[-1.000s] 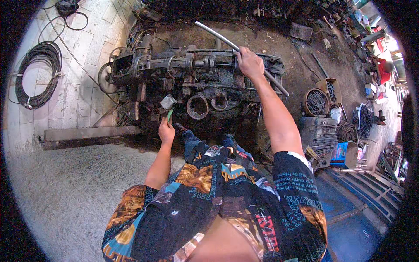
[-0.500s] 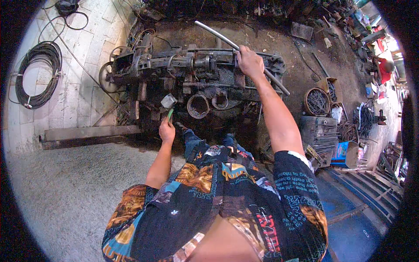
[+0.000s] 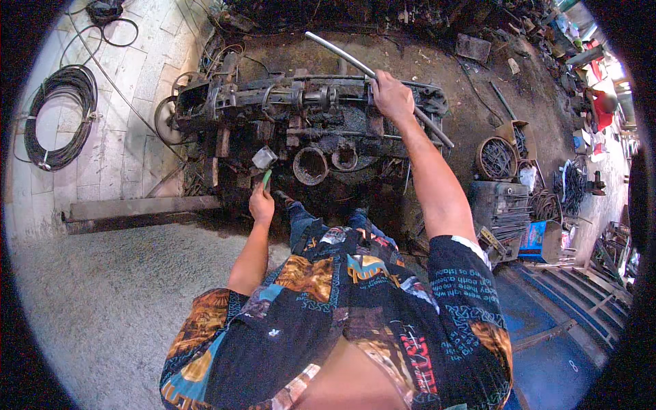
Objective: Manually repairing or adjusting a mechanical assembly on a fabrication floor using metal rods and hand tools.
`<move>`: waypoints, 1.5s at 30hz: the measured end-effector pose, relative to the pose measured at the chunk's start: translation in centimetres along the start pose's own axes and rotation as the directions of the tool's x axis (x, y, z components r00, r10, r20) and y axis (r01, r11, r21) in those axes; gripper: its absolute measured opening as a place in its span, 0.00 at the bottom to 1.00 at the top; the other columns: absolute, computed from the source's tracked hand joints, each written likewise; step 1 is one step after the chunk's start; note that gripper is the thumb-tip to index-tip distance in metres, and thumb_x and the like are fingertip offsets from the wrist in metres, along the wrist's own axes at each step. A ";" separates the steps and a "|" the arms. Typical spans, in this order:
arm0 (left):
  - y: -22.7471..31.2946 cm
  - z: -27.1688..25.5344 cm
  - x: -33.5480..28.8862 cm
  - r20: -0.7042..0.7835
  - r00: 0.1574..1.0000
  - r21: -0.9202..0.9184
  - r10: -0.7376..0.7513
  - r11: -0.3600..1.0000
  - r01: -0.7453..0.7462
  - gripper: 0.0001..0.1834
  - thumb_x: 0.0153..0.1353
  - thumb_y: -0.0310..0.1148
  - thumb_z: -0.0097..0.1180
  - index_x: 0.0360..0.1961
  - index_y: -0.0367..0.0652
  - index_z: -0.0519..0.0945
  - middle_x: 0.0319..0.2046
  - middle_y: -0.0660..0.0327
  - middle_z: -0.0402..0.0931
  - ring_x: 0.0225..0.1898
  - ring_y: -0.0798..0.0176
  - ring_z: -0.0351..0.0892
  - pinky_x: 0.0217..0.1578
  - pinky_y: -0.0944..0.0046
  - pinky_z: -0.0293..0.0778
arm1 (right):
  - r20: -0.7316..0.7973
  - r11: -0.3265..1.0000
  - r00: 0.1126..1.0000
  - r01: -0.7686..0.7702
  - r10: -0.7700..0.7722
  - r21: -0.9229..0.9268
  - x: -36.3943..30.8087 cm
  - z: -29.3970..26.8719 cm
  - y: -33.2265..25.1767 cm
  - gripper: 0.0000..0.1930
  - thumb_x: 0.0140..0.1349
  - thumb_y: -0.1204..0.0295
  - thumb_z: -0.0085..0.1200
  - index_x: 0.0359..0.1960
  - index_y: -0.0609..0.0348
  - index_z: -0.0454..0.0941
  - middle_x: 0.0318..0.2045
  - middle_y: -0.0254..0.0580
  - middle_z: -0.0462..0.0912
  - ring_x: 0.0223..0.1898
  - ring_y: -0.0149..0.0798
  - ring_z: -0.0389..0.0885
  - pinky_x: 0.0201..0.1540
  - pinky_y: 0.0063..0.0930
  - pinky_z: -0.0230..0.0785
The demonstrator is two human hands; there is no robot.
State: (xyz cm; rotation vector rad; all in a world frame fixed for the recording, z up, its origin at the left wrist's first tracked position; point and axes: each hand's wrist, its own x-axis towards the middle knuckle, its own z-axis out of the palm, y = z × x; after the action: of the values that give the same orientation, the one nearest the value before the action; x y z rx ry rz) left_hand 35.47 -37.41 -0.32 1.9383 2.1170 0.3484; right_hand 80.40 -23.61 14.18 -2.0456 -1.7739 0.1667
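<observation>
My right hand (image 3: 393,97) is closed round a long metal rod (image 3: 339,55), bright at its far left end and darker at its near right end. The rod slants over a greasy, dark machine (image 3: 273,102) with rollers and bars. Lower left, my left hand (image 3: 261,203) is closed on a small green handle (image 3: 266,179). Just beyond the handle is a pale, square block (image 3: 264,158); whether the two are joined I cannot tell. Two round metal rings (image 3: 310,166) stand at the machine's near side, right of my left hand.
A coil of black wire (image 3: 60,116) lies on the pale tiles at left, and a wheel (image 3: 169,121) stands at the machine's left end. To the right are a round tub of metal pieces (image 3: 497,158), a blue box (image 3: 540,240) and bundled rods. A person in red (image 3: 604,109) is far right.
</observation>
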 end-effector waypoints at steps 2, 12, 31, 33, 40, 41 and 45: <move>0.2 -0.1 0.0 -0.007 1.000 -0.014 0.004 1.000 -0.004 0.18 0.59 0.26 0.51 0.51 0.37 0.78 0.51 0.48 0.77 0.52 0.46 0.77 0.54 0.53 0.72 | -0.002 1.000 1.000 0.006 -0.006 -0.022 0.1 0.2 0.1 0.15 0.68 0.57 0.44 0.43 0.54 0.72 0.40 0.47 0.81 0.40 0.54 0.82 0.41 0.50 0.75; 0.6 -0.4 0.0 0.009 0.999 -0.026 -0.032 0.999 0.032 0.18 0.59 0.26 0.51 0.51 0.36 0.78 0.52 0.46 0.77 0.53 0.46 0.76 0.54 0.54 0.72 | -0.001 1.000 1.000 0.002 -0.002 -0.028 0.0 0.4 0.2 0.15 0.68 0.57 0.43 0.45 0.53 0.72 0.41 0.45 0.80 0.41 0.53 0.81 0.41 0.49 0.74; 0.6 -0.5 -0.1 -0.004 1.000 -0.014 -0.023 1.000 0.023 0.18 0.60 0.27 0.50 0.51 0.37 0.78 0.52 0.46 0.76 0.55 0.47 0.75 0.56 0.54 0.71 | -0.008 0.999 1.000 0.023 -0.023 -0.026 0.1 0.2 -0.2 0.15 0.68 0.58 0.43 0.44 0.56 0.72 0.40 0.47 0.81 0.40 0.54 0.82 0.40 0.50 0.75; 1.6 -1.3 0.0 0.052 0.997 0.026 -0.054 0.998 0.053 0.18 0.60 0.27 0.50 0.51 0.37 0.78 0.52 0.46 0.77 0.54 0.47 0.76 0.55 0.54 0.72 | 0.006 0.999 1.000 0.013 -0.013 -0.032 0.1 0.2 0.0 0.15 0.68 0.58 0.42 0.44 0.56 0.72 0.40 0.48 0.81 0.40 0.54 0.82 0.40 0.50 0.75; 0.8 -0.7 -0.2 0.004 1.000 0.009 -0.016 1.000 0.016 0.18 0.59 0.27 0.51 0.51 0.36 0.78 0.51 0.47 0.77 0.52 0.47 0.77 0.53 0.54 0.72 | 0.024 1.000 1.000 0.006 -0.005 -0.022 0.1 0.0 -0.2 0.16 0.69 0.58 0.42 0.46 0.56 0.72 0.42 0.48 0.81 0.42 0.53 0.82 0.42 0.49 0.75; 0.9 -0.8 -0.2 0.010 1.000 0.006 -0.019 1.000 0.019 0.18 0.59 0.26 0.51 0.51 0.37 0.78 0.52 0.47 0.77 0.52 0.47 0.77 0.54 0.54 0.72 | 0.028 1.000 1.000 0.006 -0.005 -0.021 0.1 -0.1 -0.1 0.16 0.69 0.58 0.41 0.46 0.56 0.72 0.42 0.48 0.81 0.42 0.53 0.81 0.43 0.49 0.75; 1.1 -0.9 -0.1 0.013 1.000 0.015 -0.014 1.000 0.014 0.18 0.59 0.26 0.51 0.51 0.37 0.78 0.52 0.47 0.76 0.53 0.47 0.77 0.54 0.54 0.72 | 0.050 1.000 0.999 -0.003 0.004 -0.029 0.2 -0.1 -0.3 0.16 0.69 0.57 0.41 0.47 0.55 0.72 0.43 0.47 0.80 0.43 0.53 0.81 0.44 0.49 0.74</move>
State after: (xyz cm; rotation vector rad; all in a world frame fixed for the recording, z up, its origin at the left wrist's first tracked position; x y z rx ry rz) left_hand 36.23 -37.40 0.89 1.9274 2.1301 0.3177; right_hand 80.20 -23.40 14.41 -2.0821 -1.8128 0.1956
